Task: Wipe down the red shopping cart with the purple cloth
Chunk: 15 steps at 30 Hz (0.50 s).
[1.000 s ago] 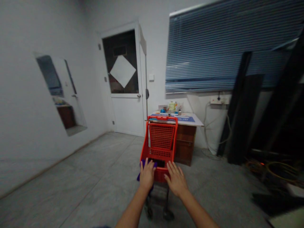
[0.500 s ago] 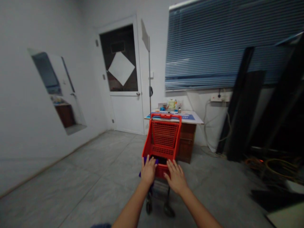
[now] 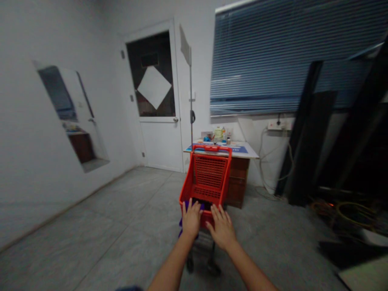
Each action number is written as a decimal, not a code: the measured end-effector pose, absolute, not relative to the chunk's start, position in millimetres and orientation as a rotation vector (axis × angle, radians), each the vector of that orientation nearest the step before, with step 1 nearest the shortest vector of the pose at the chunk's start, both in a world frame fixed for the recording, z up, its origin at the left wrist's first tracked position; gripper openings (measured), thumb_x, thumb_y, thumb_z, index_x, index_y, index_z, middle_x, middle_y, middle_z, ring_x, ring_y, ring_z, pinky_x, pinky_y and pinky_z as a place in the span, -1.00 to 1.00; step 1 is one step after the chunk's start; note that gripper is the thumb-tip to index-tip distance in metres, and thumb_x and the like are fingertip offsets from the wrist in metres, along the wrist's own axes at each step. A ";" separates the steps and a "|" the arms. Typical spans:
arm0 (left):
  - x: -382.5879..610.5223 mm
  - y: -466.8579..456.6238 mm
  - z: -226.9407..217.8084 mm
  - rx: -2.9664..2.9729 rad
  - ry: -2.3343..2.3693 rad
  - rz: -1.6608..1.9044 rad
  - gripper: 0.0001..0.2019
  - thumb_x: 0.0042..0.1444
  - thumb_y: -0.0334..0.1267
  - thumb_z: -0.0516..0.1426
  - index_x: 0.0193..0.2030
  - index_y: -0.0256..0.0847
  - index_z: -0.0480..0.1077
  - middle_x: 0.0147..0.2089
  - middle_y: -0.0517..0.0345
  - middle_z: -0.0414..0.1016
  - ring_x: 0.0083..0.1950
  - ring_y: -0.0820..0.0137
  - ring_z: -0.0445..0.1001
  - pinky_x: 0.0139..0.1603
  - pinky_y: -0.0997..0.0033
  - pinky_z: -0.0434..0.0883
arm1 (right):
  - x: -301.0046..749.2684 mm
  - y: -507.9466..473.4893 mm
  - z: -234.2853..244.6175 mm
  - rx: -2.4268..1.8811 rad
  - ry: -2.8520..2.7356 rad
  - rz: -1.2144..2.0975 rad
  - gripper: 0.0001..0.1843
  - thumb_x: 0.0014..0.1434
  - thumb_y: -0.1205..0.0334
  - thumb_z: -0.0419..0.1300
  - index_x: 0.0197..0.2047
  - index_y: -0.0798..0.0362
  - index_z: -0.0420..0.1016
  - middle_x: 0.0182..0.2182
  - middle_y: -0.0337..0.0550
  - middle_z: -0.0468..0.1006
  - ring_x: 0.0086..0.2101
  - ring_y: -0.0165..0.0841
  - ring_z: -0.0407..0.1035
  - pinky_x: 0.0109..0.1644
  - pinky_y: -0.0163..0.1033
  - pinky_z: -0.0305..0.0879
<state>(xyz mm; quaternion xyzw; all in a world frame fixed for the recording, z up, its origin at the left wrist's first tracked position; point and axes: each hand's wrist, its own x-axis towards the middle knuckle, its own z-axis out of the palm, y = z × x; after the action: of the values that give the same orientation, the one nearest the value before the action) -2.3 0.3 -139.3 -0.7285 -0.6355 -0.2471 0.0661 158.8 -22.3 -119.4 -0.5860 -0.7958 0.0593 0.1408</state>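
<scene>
Pressing your left hand (image 3: 191, 220) and right hand (image 3: 221, 228) on the near rim of the red shopping cart (image 3: 209, 173), you hold your fingers (image 3: 218, 211) spread and unclenched, a purple cloth (image 3: 182, 222) just beside the left hand.

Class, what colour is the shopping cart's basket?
The shopping cart's basket is bright red, best seen in the head view.

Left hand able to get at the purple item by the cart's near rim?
Likely yes: left hand rests right beside the purple item at the red shopping cart's rim, nothing between.
</scene>
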 end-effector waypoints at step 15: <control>-19.1 -1.0 -139.9 -2.379 -1.828 -0.743 -0.65 0.30 -0.29 -0.01 0.19 -0.03 0.30 0.21 0.17 0.42 0.41 0.30 0.06 0.43 -0.10 -0.21 | 175.0 8.6 -105.5 -1.563 -2.378 0.072 -0.41 0.33 -0.06 -0.19 0.27 0.03 0.27 0.35 -0.19 0.06 0.34 -0.26 -0.18 0.37 -0.04 -0.29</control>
<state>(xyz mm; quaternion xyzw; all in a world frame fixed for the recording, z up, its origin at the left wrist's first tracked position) -19.1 -1.0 -139.9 -0.7694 -0.5912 -0.2403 0.0252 175.0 8.6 -105.5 -0.5431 -0.8263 0.0250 0.1468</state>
